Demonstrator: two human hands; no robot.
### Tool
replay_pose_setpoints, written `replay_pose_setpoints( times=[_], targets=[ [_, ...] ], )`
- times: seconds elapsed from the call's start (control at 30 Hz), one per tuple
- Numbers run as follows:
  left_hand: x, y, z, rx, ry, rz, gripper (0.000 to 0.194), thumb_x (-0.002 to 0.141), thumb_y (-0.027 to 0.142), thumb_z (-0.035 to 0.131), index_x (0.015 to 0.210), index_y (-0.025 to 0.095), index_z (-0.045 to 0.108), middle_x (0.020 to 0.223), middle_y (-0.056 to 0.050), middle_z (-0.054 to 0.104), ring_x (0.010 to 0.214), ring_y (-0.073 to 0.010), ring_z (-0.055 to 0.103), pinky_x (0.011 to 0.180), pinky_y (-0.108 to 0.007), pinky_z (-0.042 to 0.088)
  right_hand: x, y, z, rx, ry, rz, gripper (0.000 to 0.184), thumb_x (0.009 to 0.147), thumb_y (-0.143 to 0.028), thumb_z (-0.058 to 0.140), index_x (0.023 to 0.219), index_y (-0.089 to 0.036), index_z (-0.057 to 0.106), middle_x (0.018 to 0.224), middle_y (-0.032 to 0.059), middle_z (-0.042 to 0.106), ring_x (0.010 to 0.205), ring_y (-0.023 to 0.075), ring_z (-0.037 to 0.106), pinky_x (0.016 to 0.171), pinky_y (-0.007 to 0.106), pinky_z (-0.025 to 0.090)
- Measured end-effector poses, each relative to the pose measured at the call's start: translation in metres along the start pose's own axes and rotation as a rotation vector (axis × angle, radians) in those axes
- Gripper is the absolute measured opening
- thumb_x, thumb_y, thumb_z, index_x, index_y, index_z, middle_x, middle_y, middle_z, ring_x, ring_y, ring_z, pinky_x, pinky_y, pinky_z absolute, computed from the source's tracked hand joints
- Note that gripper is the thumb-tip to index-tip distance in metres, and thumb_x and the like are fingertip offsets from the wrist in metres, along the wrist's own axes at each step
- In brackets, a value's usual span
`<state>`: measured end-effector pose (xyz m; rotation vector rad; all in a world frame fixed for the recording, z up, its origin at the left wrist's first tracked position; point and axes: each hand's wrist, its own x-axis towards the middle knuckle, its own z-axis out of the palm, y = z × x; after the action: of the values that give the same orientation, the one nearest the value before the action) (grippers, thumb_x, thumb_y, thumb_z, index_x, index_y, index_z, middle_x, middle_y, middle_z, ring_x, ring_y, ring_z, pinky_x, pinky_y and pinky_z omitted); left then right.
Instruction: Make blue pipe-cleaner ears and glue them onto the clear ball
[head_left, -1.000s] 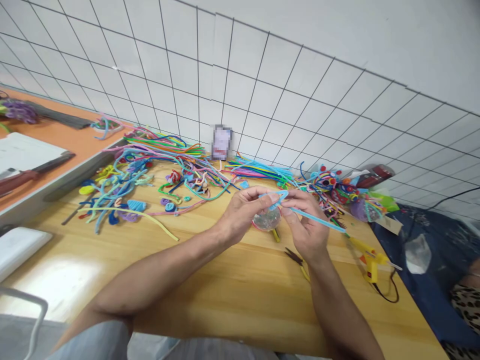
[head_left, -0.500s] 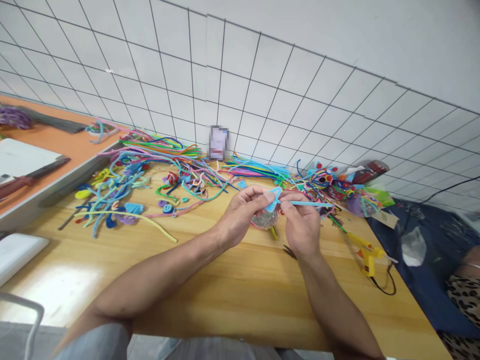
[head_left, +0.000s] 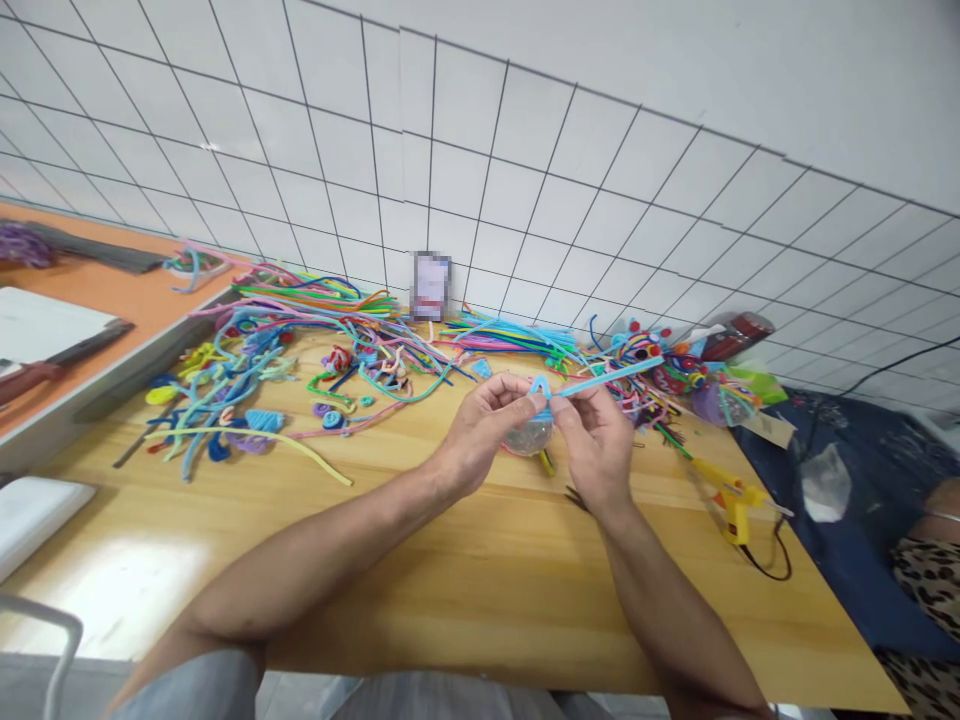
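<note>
Between thumb and fingers, my left hand (head_left: 491,420) pinches the bent, folded end of a light blue pipe cleaner (head_left: 611,376). My right hand (head_left: 596,430) is closed on the same pipe cleaner just beside it, and the straight free length points up to the right. A small loop stands up at the fingertips. Behind and below the hands, a clear round ball (head_left: 531,438) rests on the wooden table, partly covered by my fingers. Dark plier tips (head_left: 576,498) show beside my right wrist, the rest hidden under it.
Several pipe cleaners (head_left: 315,300) lie along the wall, with shaped pieces (head_left: 259,350) at left. A phone (head_left: 431,285) leans on the tiles. At right are a yellow glue gun (head_left: 731,500) with its cord and a dark red bottle (head_left: 739,335). Another person's arm (head_left: 941,510) shows at the right edge.
The pipe cleaner's free length has swung from pointing down-right to up-right. Its end in my left fingers has gone from a wider triangle to a small loop. My right hand moved slightly left.
</note>
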<state>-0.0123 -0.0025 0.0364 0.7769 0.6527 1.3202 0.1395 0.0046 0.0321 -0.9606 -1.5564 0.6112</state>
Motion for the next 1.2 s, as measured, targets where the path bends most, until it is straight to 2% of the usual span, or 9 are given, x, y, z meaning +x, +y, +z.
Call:
replay_pose_setpoints(
  times=[0.13,0.2,0.4,0.53,0.77,0.87,0.97,1.07,1.2],
  targets=[
    [0.005,0.005,-0.006,0.06,-0.079,-0.038,0.044,0.066,0.047,0.097,0.083,0.015,0.073,0.078,-0.001,0.071,0.066,-0.0102,0.059,0.065,-0.024,0.046,0.005,0.004,-0.011,-0.098,-0.118,-0.026,0.015,0.1,-0.036,0.065,0.092,-0.024,0.064,0.085,-0.0002,0.066,0.079,0.0168,0.062,0.072,0.029,0.052],
    [0.007,0.009,-0.008,0.094,-0.13,-0.061,0.044,0.065,0.048,0.098,0.082,0.014,0.075,0.077,-0.002,0.071,0.066,-0.0107,0.059,0.066,-0.025,0.046,0.007,0.004,-0.014,-0.112,-0.138,-0.032,0.015,0.1,-0.034,0.065,0.089,-0.024,0.063,0.084,-0.0004,0.064,0.078,0.0166,0.06,0.071,0.029,0.051],
    [0.007,0.011,-0.009,0.146,-0.141,-0.048,0.047,0.066,0.052,0.098,0.08,0.015,0.073,0.074,-0.001,0.07,0.065,-0.0113,0.059,0.066,-0.026,0.047,0.011,-0.005,-0.015,-0.028,-0.129,0.011,0.015,0.096,-0.034,0.069,0.087,-0.024,0.065,0.079,-0.0029,0.064,0.074,0.0155,0.06,0.071,0.029,0.05],
    [0.005,0.006,-0.008,0.154,-0.141,-0.022,0.049,0.068,0.054,0.096,0.08,0.015,0.07,0.074,0.0,0.067,0.064,-0.0103,0.057,0.065,-0.025,0.046,0.012,-0.007,-0.015,-0.016,-0.08,0.057,0.022,0.095,-0.036,0.07,0.079,-0.023,0.063,0.073,-0.0035,0.062,0.068,0.0144,0.057,0.067,0.028,0.048],
    [0.002,0.003,-0.006,0.106,-0.185,0.008,0.048,0.071,0.052,0.096,0.089,0.015,0.07,0.08,0.0,0.068,0.069,-0.0101,0.058,0.068,-0.024,0.048,0.011,-0.006,-0.002,0.308,-0.03,0.222,0.039,0.088,-0.051,0.078,0.073,-0.023,0.056,0.068,-0.0044,0.053,0.062,0.0126,0.046,0.058,0.026,0.043],
    [0.002,0.002,-0.006,0.093,-0.213,0.01,0.049,0.071,0.052,0.096,0.09,0.015,0.07,0.083,0.0,0.07,0.071,-0.0106,0.06,0.071,-0.024,0.049,0.01,-0.01,0.003,0.461,-0.018,0.347,0.043,0.082,-0.051,0.085,0.071,-0.022,0.056,0.068,-0.0044,0.054,0.062,0.0113,0.045,0.058,0.025,0.042],
    [0.002,0.001,-0.005,0.089,-0.214,0.006,0.049,0.07,0.051,0.097,0.09,0.015,0.071,0.084,-0.001,0.07,0.073,-0.011,0.06,0.073,-0.025,0.049,0.01,-0.011,0.004,0.497,-0.027,0.408,0.043,0.077,-0.051,0.088,0.069,-0.021,0.059,0.066,-0.0046,0.053,0.061,0.0106,0.044,0.056,0.023,0.04],
    [0.002,0.001,-0.004,0.089,-0.178,0.015,0.047,0.07,0.051,0.097,0.087,0.015,0.071,0.08,0.0,0.069,0.069,-0.0103,0.059,0.069,-0.024,0.048,0.011,-0.008,0.002,0.403,-0.004,0.339,0.035,0.081,-0.05,0.086,0.075,-0.022,0.064,0.068,-0.0043,0.057,0.062,0.0117,0.049,0.057,0.024,0.043],
    [0.001,0.003,-0.003,0.09,-0.111,0.051,0.047,0.072,0.055,0.094,0.084,0.017,0.07,0.077,0.0,0.069,0.067,-0.0111,0.06,0.067,-0.024,0.05,0.007,-0.008,-0.005,0.076,0.129,0.008,0.013,0.094,-0.035,0.075,0.091,-0.024,0.069,0.083,-0.0016,0.069,0.074,0.0152,0.063,0.069,0.029,0.052]
  ],
)
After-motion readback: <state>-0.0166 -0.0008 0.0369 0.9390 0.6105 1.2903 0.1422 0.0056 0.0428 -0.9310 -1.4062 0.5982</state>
